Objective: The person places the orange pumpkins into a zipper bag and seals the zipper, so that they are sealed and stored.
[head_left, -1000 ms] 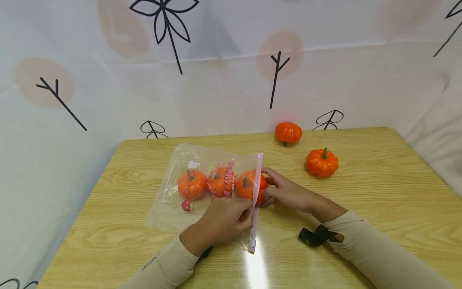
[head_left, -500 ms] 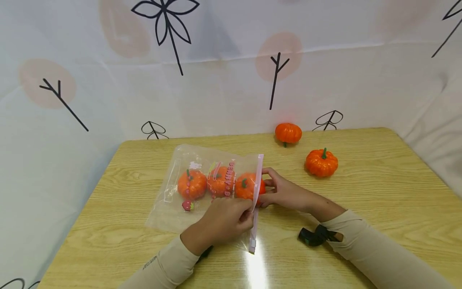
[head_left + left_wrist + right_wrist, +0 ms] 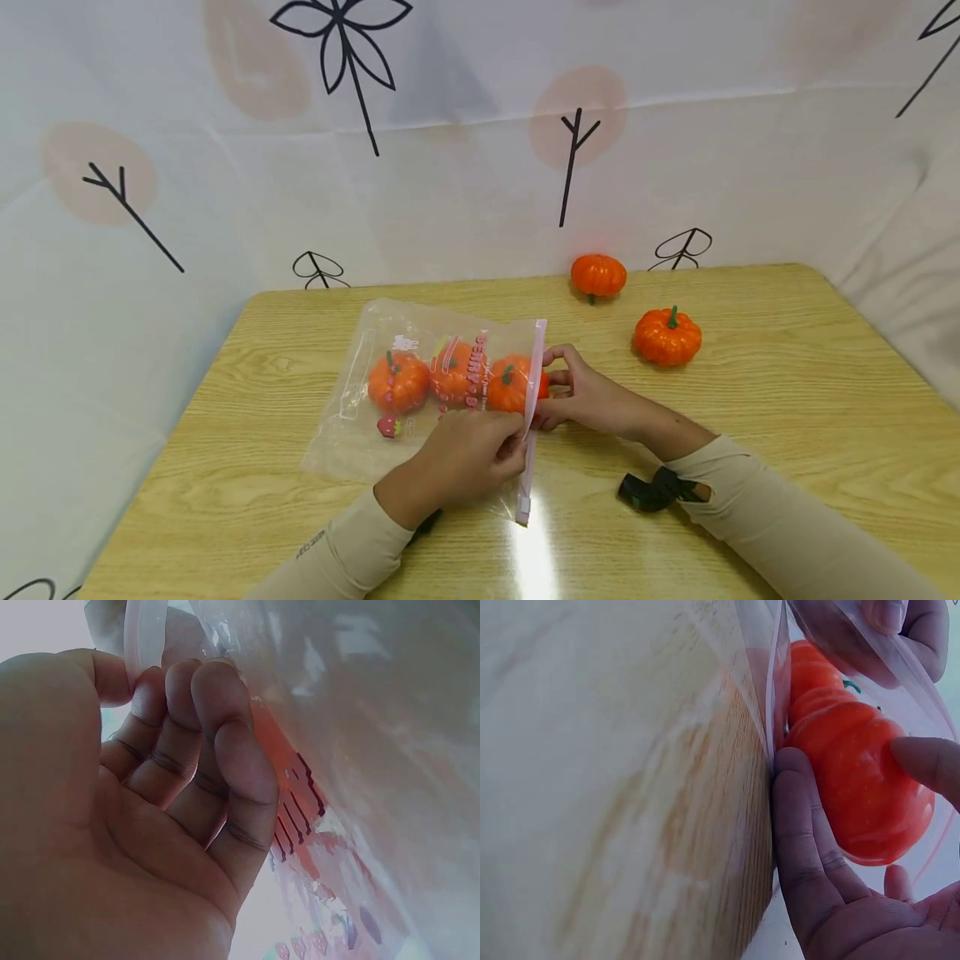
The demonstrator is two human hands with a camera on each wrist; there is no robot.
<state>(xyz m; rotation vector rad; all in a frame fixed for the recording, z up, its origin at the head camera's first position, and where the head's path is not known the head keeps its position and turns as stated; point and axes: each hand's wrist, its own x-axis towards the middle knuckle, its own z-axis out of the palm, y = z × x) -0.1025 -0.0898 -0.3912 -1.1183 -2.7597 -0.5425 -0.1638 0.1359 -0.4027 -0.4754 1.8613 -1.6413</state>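
A clear zip bag [image 3: 348, 446] with a pink slider strip [image 3: 537, 358] lies on the wooden table, its mouth facing right. Two orange toy pumpkins sit inside, one deep [image 3: 399, 385] and one in the middle [image 3: 456, 375]. A third pumpkin [image 3: 510, 387] is at the mouth, mostly within the bag. My left hand [image 3: 468, 458] pinches the strip at the bag's front side, and the left wrist view shows its thumb and curled fingers there. My right hand [image 3: 592, 400] holds the third pumpkin, thumb on one side, fingers [image 3: 799, 832] along the other.
Two more orange pumpkins, one tipped [image 3: 598, 275] and one upright [image 3: 667, 337], stand at the back right of the table [image 3: 765, 400]. A patterned white cloth [image 3: 465, 192] hangs behind. Dark wrist gear [image 3: 648, 492] sits under the right forearm.
The third pumpkin has slid slightly left, further into the bag, with my right fingers following at the opening. My left hand has stayed in place on the strip.
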